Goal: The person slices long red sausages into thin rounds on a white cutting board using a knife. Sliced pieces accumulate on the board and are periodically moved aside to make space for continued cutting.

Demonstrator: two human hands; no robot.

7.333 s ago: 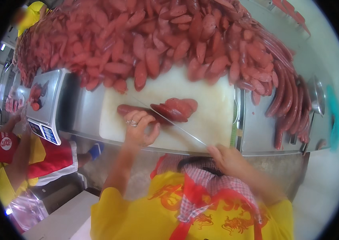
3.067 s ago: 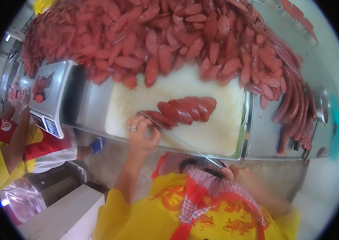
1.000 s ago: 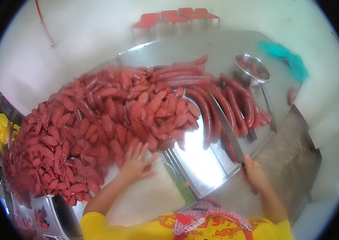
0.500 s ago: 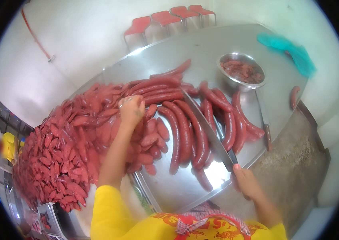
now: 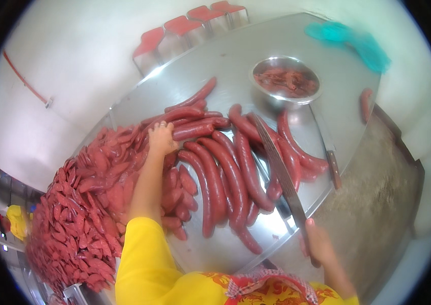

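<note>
My left hand (image 5: pixel 161 138), a ring on one finger, reaches out over the steel table (image 5: pixel 256 56) and closes on the end of a long red sausage (image 5: pixel 195 131). Several more long sausages (image 5: pixel 228 178) lie side by side just right of that hand. My right hand (image 5: pixel 319 244) is near the table's front edge, gripping the handle of a large knife (image 5: pixel 276 162) whose long blade points away from me over the sausages. A big heap of cut sausage pieces (image 5: pixel 83 208) fills the table's left side.
A metal bowl (image 5: pixel 286 81) with red scraps stands at the far right of the table. A second knife (image 5: pixel 327 152) lies beside the sausages. Red stools (image 5: pixel 190 23) stand behind the table, a teal cloth (image 5: pixel 347 38) at its far corner. Rough floor (image 5: pixel 373 193) lies right.
My view has swung from the white cutting board to the right end of the table. My left hand has reached further out and taken hold of a long sausage; the knife stays in my right.
</note>
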